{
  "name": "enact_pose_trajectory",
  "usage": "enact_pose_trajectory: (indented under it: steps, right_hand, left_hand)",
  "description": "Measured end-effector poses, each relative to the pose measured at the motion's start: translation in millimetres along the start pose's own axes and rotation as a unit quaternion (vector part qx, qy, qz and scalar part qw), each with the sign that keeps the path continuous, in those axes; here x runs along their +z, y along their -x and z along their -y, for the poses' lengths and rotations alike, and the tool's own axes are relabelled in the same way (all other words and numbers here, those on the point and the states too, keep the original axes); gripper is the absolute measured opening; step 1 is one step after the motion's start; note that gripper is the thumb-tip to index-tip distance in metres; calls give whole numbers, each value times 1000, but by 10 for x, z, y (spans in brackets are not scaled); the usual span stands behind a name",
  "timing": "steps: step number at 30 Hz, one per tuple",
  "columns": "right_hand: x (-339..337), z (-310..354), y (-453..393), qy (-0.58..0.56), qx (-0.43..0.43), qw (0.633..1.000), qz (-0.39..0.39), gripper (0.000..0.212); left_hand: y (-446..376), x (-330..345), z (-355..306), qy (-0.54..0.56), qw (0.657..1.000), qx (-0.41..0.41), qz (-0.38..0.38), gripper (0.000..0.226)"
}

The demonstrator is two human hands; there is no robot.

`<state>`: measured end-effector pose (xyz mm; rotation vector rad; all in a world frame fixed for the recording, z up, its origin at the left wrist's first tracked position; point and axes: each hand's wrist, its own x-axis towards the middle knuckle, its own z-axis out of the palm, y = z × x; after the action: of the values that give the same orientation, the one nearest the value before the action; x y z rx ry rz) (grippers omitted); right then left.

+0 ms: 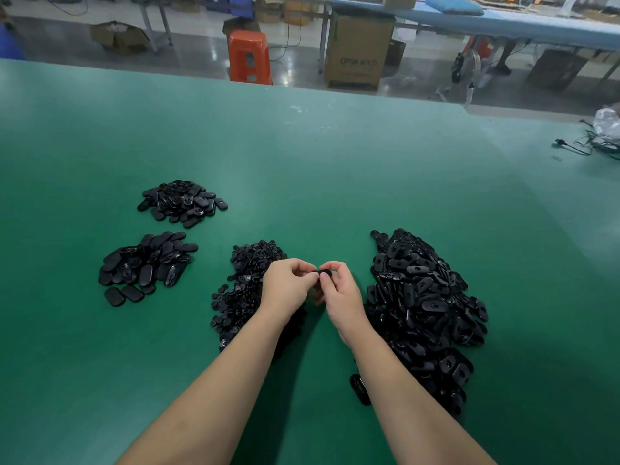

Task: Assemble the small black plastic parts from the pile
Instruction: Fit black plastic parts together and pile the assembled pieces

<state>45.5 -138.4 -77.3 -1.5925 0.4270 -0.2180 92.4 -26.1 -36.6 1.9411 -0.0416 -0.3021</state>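
My left hand (288, 284) and my right hand (339, 290) meet above the green table (302, 156), fingertips together. Between them they pinch a small black oval part (324, 272); only its top edge shows. A pile of small round black parts (246, 286) lies just left of and under my left hand. A large pile of black oval parts (426, 310) lies to the right of my right hand. Two smaller piles of oval parts sit at the left, one nearer (147, 263) and one farther (183, 203).
Black cables (590, 146) and a clear plastic bag (609, 120) lie at the table's far right edge. Beyond the far edge stand an orange stool (250, 57), cardboard boxes (357, 52) and another bench (503, 25).
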Motion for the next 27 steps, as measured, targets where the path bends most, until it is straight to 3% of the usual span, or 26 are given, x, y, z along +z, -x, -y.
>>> enact_pose_trajectory:
  steps: [27]
  right_hand:
    - [-3, -87, -44, 40, -18, 999, -7, 21]
  left_hand:
    - [-98, -24, -30, -100, 993, -4, 61, 6]
